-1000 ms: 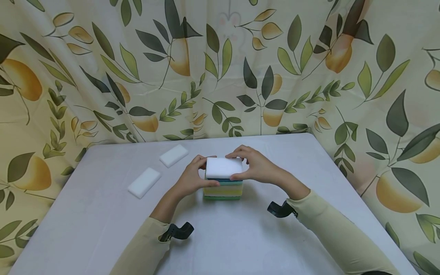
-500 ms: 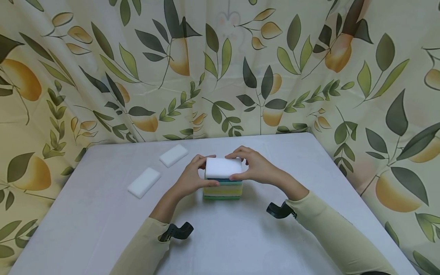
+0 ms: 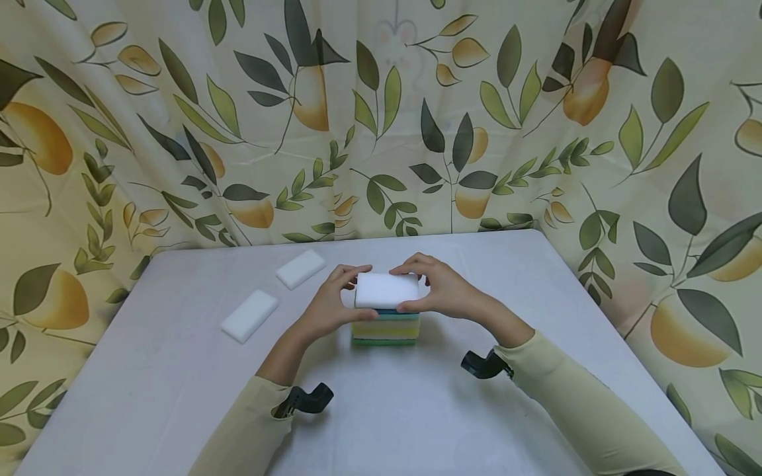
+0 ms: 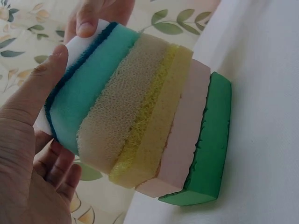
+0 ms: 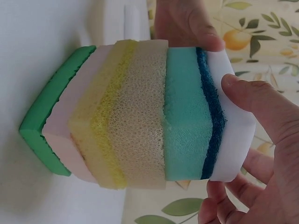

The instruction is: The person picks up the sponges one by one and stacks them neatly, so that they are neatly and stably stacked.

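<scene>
A stack of sponges rises from the table between both hands. From the bottom up come a green layer point(image 4: 215, 135), a pale pink one point(image 4: 180, 144), a yellow one point(image 4: 161, 135), a porous beige one point(image 5: 140, 102), and a teal sponge point(image 5: 187, 112) with a dark blue scouring side. On top lies a white sponge point(image 3: 387, 291). My left hand point(image 3: 326, 307) holds its left end loosely, thumb at the front and fingers behind. At the right end my right hand point(image 3: 443, 287) pinches it, the thumb on its front edge and the other fingers at the back.
Two more white sponges, a nearer one point(image 3: 249, 317) and a farther one point(image 3: 300, 269), lie flat left of the stack. A white cloth covers the table point(image 3: 149, 396). Behind it hangs a leaf-and-fruit patterned curtain point(image 3: 417, 132).
The left hand has shifted slightly left, its fingertips drawing away from the white sponge's back left corner. The right hand and the stack look almost unmoved.
</scene>
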`<state>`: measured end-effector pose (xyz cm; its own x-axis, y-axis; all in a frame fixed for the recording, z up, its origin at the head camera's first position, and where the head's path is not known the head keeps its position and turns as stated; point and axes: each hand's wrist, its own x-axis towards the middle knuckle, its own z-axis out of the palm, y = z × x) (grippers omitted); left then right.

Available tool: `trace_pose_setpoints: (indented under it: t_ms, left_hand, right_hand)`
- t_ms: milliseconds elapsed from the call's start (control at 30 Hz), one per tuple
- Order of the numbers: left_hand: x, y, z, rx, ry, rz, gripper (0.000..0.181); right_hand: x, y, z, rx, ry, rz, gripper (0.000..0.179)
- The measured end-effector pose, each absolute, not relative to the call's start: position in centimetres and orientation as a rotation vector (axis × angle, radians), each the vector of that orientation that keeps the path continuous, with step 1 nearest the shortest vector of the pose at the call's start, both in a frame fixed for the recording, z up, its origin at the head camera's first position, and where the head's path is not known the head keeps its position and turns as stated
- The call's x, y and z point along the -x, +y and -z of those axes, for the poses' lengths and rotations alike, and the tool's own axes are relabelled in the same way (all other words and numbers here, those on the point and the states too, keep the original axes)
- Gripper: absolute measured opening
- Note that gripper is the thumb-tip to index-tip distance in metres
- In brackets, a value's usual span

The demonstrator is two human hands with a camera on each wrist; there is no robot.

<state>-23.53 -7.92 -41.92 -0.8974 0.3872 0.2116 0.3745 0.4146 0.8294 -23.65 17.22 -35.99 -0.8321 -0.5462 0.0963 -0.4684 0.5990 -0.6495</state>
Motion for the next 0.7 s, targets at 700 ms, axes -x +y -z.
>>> trace_pose_setpoints:
  t_ms: [700]
  left_hand:
    - [23.38, -7.27, 41.15, -0.704, 2.708, -1.512, 0.07]
  right_hand:
    - [23.31, 17.27, 35.93, 0.852, 2.713, 1.104, 0.061]
